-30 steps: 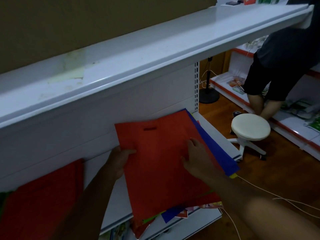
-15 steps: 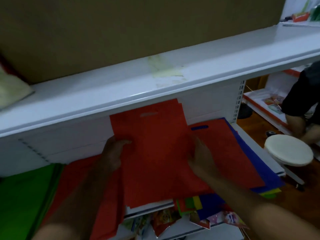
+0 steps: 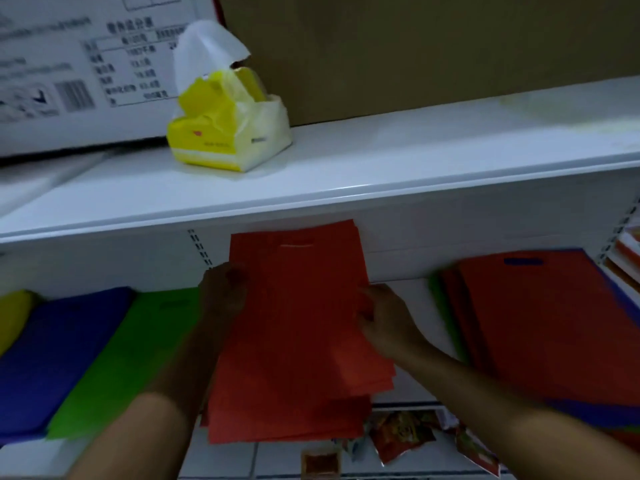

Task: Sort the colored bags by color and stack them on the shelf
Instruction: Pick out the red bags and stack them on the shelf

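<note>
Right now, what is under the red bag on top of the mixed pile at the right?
Under the top red bag a blue bag shows along its right and lower edges, more red edges and a green sliver at its left. How many bags lie beneath is hidden.

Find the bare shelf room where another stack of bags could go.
Upper shelf: bare right of the tissue pack. Lower shelf: a white strip between the red stack both hands hold and the mixed pile. Crowded left: green bags abut blue bags.
</note>
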The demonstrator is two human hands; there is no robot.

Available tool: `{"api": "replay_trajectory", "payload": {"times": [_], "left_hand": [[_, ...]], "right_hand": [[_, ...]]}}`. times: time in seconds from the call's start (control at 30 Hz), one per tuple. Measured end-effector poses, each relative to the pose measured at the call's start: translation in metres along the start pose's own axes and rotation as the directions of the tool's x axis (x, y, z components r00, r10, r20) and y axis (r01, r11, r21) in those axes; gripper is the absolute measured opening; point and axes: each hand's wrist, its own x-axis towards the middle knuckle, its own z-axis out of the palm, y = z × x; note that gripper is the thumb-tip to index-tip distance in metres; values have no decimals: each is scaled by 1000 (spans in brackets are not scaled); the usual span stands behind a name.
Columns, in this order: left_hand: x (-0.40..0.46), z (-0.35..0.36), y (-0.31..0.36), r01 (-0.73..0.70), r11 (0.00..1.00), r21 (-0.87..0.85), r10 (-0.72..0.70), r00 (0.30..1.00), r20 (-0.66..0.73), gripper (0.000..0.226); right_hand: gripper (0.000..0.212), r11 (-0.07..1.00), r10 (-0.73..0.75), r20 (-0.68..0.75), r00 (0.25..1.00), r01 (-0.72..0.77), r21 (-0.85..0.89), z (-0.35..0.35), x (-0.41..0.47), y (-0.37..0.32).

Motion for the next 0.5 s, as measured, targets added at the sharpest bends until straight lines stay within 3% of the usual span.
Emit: {"api": "replay_trajectory", "payload": {"times": [0.1,0.23,0.37,0.5], "left_hand": [[10,-8,-21,-4,1000,0,4,998,70,25],[16,0,-57,-107,984,142,63,957,282,17],[15,17,-87,29,997,77,-64,867,494,12],[17,35,-104,73,997,38,-81,805,588,19]], "right_hand": [[41,999,50,44,998,-50,-12,24,4,-7],[29,994,103,94,990,-99,-49,56,7,0],[31,974,205,153,967,-185,-133,83,6,16],[46,940,270,182,945,-218,-262,98,9,33]]}}
